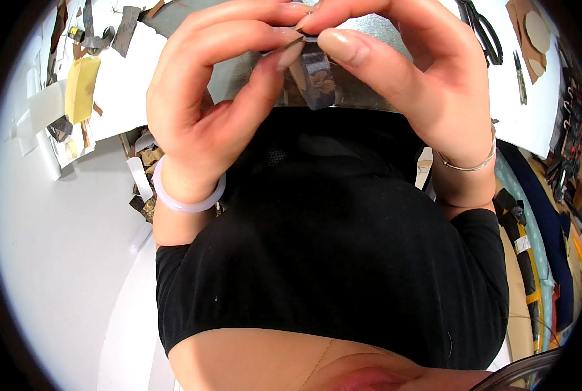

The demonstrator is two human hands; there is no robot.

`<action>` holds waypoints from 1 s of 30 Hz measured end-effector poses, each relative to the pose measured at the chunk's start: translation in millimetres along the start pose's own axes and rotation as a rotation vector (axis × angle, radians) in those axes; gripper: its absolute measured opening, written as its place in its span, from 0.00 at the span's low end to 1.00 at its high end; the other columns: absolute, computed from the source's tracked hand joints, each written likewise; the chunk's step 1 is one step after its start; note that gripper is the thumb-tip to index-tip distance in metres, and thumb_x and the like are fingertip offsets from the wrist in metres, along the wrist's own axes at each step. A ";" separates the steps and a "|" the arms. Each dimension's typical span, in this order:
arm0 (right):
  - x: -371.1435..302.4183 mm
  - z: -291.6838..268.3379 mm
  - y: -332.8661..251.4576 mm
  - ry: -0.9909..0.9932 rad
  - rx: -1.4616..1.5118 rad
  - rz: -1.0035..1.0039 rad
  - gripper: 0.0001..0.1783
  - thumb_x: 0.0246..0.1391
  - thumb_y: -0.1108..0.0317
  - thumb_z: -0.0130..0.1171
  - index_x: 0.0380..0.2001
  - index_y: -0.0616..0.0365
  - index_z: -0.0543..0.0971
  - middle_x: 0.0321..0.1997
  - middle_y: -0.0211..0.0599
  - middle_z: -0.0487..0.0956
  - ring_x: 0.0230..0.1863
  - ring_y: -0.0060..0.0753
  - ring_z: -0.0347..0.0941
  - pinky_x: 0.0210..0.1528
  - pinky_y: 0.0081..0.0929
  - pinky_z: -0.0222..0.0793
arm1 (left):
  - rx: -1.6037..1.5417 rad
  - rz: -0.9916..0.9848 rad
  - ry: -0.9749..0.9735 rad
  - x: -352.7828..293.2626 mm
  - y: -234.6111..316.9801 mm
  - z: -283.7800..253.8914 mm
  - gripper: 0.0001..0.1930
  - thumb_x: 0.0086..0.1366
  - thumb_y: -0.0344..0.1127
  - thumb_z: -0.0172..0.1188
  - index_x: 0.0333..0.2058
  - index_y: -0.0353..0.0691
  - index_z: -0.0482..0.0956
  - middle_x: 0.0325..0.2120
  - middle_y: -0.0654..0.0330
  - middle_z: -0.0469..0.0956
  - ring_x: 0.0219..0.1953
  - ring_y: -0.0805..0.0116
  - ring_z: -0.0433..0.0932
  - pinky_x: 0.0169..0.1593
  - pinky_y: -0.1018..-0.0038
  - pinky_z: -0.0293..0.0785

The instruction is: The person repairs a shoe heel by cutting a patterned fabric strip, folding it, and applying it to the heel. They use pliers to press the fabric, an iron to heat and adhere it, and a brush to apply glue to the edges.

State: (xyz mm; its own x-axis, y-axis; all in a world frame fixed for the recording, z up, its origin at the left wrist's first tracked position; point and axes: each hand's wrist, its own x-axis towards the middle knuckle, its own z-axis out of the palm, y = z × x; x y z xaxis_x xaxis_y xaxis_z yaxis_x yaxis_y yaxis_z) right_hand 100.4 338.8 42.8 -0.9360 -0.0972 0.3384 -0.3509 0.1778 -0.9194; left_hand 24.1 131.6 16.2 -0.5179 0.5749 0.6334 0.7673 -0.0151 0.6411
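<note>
Left hand (196, 114): thumb and forefinger clamped on the upper end of a dark, floral-patterned strip (318, 79).
Right hand (437, 81): thumb and forefinger pinched on the same end, meeting the left fingertips.
Strip: hangs down between the hands, in front of the chest, over the near edge of a grey work surface (231, 77).
Left side: a yellow block (82, 91) among scraps.
Right side: black-handled scissors (479, 23), beyond the right hand.

White table (129, 98): 1 pair of scissors (479, 26)
</note>
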 end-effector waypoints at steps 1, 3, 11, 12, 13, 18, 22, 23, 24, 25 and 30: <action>-1.3 0.9 1.1 0.005 0.028 0.016 0.13 0.52 0.72 0.68 0.41 0.61 0.81 0.42 0.37 0.80 0.46 0.32 0.76 0.53 0.27 0.68 | -0.006 0.001 -0.002 -0.4 -0.1 0.4 0.09 0.58 0.20 0.64 0.37 0.35 0.77 0.39 0.49 0.81 0.46 0.53 0.81 0.57 0.57 0.76; -2.3 0.5 1.9 -0.007 0.054 0.045 0.12 0.52 0.72 0.68 0.41 0.61 0.81 0.42 0.37 0.79 0.47 0.31 0.75 0.53 0.27 0.68 | -0.020 0.004 -0.007 -1.2 -1.2 1.0 0.09 0.58 0.20 0.64 0.37 0.36 0.77 0.40 0.49 0.81 0.46 0.53 0.81 0.57 0.56 0.76; -2.4 0.1 2.3 -0.009 0.029 -0.006 0.14 0.52 0.75 0.68 0.43 0.60 0.80 0.44 0.37 0.79 0.49 0.31 0.75 0.55 0.27 0.68 | 0.032 -0.063 -0.037 1.3 8.7 -1.5 0.09 0.59 0.20 0.63 0.37 0.35 0.77 0.40 0.50 0.81 0.46 0.55 0.81 0.58 0.55 0.75; -2.1 -0.1 -0.3 -0.013 0.014 0.013 0.14 0.51 0.75 0.68 0.43 0.59 0.80 0.44 0.37 0.79 0.49 0.31 0.75 0.55 0.27 0.68 | 0.003 -0.034 -0.021 -0.1 2.4 0.4 0.09 0.59 0.20 0.63 0.37 0.35 0.77 0.40 0.49 0.81 0.46 0.55 0.81 0.58 0.55 0.76; -1.4 -0.5 -2.9 -0.017 -0.001 0.032 0.14 0.51 0.75 0.68 0.42 0.59 0.80 0.44 0.37 0.79 0.49 0.31 0.75 0.55 0.28 0.68 | -0.012 -0.024 -0.012 -0.7 0.8 0.9 0.09 0.59 0.20 0.63 0.37 0.35 0.77 0.40 0.49 0.81 0.46 0.55 0.81 0.58 0.55 0.76; -4.7 -0.1 7.9 0.033 0.031 -0.028 0.13 0.51 0.76 0.68 0.41 0.60 0.80 0.43 0.37 0.80 0.47 0.31 0.76 0.54 0.27 0.69 | -0.029 -0.013 0.006 0.5 -0.4 3.5 0.08 0.59 0.20 0.64 0.37 0.35 0.77 0.39 0.49 0.81 0.46 0.55 0.80 0.57 0.55 0.76; -4.6 -1.1 3.9 0.029 0.038 -0.019 0.12 0.51 0.78 0.68 0.40 0.60 0.80 0.43 0.36 0.80 0.46 0.31 0.77 0.52 0.27 0.71 | -0.099 0.015 0.059 -10.8 -12.2 8.9 0.09 0.59 0.21 0.63 0.38 0.34 0.75 0.41 0.45 0.80 0.48 0.53 0.80 0.61 0.52 0.73; -3.6 -1.6 3.6 0.023 0.026 -0.036 0.12 0.51 0.78 0.68 0.39 0.60 0.80 0.43 0.36 0.80 0.45 0.30 0.77 0.51 0.26 0.71 | -0.125 0.008 0.065 -10.8 -11.1 10.1 0.09 0.60 0.20 0.61 0.39 0.33 0.74 0.43 0.43 0.79 0.50 0.51 0.79 0.61 0.50 0.72; -3.6 -1.1 4.1 0.024 0.039 -0.038 0.12 0.51 0.78 0.68 0.39 0.60 0.80 0.42 0.36 0.80 0.45 0.30 0.77 0.51 0.26 0.71 | -0.148 -0.020 0.053 -7.7 0.1 10.5 0.09 0.62 0.19 0.58 0.41 0.31 0.73 0.44 0.40 0.78 0.51 0.48 0.78 0.62 0.47 0.71; -3.9 -0.7 4.6 0.027 0.051 -0.039 0.12 0.51 0.78 0.68 0.39 0.60 0.80 0.42 0.36 0.80 0.45 0.30 0.77 0.51 0.26 0.71 | -0.172 -0.047 0.040 -5.2 7.0 10.6 0.10 0.63 0.18 0.55 0.43 0.29 0.72 0.45 0.38 0.78 0.53 0.45 0.78 0.62 0.44 0.70; -6.6 0.8 5.3 0.031 0.128 0.017 0.12 0.50 0.78 0.67 0.39 0.59 0.80 0.42 0.36 0.80 0.45 0.29 0.77 0.51 0.25 0.71 | -0.210 -0.045 0.028 -3.9 9.4 10.7 0.10 0.63 0.18 0.57 0.44 0.28 0.73 0.45 0.37 0.78 0.53 0.45 0.78 0.62 0.44 0.70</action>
State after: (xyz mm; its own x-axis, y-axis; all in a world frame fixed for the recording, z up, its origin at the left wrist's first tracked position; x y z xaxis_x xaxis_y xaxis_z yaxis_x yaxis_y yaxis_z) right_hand 104.8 339.6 35.5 -0.9428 -0.0648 0.3270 -0.3305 0.0523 -0.9424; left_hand 37.3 137.9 15.1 -0.5628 0.5558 0.6118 0.6487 -0.1617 0.7436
